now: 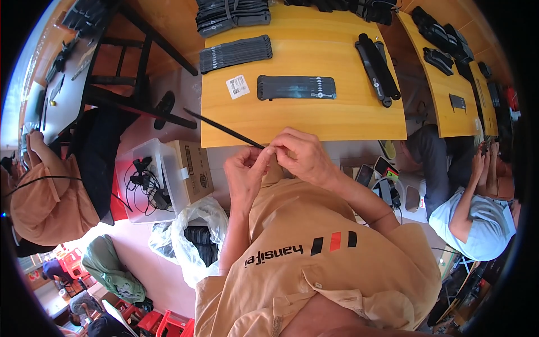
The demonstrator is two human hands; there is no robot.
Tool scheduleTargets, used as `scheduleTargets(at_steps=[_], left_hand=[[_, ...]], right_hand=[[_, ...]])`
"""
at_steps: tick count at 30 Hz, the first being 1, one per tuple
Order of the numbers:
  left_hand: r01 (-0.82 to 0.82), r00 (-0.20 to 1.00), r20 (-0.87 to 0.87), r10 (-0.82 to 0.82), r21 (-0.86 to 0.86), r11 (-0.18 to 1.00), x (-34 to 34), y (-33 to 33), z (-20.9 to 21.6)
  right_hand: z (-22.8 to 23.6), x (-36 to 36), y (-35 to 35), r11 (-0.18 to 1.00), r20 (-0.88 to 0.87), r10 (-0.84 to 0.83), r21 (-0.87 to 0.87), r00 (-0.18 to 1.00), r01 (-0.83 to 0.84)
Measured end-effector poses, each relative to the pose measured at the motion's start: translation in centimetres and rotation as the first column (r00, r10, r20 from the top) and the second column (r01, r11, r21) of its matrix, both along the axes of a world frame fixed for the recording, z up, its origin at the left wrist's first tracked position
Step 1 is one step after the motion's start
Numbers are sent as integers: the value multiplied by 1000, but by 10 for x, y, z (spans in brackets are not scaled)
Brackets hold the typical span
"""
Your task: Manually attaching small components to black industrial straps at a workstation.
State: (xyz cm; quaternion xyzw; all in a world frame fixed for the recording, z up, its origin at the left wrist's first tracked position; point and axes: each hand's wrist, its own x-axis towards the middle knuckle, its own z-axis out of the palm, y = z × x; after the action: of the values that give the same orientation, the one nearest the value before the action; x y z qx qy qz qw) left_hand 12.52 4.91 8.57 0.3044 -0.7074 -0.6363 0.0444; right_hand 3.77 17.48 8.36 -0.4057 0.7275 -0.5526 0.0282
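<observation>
Both my hands meet just off the near edge of the yellow table. A long, thin black strap (224, 128), seen nearly edge-on, runs from my fingers up to the left. My left hand (247, 171) pinches it between thumb and fingers close to its end. Right beside it, my right hand (303, 155) has its fingertips closed at that same end; the strap's tip is hidden there. On the table ahead lies a fanned set of flat black straps (296, 88). To its left is a small white printed label sheet (237, 86).
Another fanned row of black straps (236, 53) and a bundled stack (233, 16) sit far left on the table (348, 121). Loose straps (377, 70) lie at its right. Below left are a clear bin with cables (147, 188), a cardboard box (193, 168) and a plastic bag (188, 241). People sit at either side.
</observation>
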Motion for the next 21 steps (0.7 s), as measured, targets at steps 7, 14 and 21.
scheduleTargets(at_steps=[7,14,21], left_hand=[[126,991,-53,-125,16,992,8,-7,7],[274,961,-16,-274,-43,961,9,-16,14],[278,960,-74,-272,102,955,14,-23,19]], right_hand=[[3,6,-5,996,237,87,6,968,-92],[-2,8,-8,995,208,99,-2,973,-101],[6,3,-12,988,198,144,19,970,-151]])
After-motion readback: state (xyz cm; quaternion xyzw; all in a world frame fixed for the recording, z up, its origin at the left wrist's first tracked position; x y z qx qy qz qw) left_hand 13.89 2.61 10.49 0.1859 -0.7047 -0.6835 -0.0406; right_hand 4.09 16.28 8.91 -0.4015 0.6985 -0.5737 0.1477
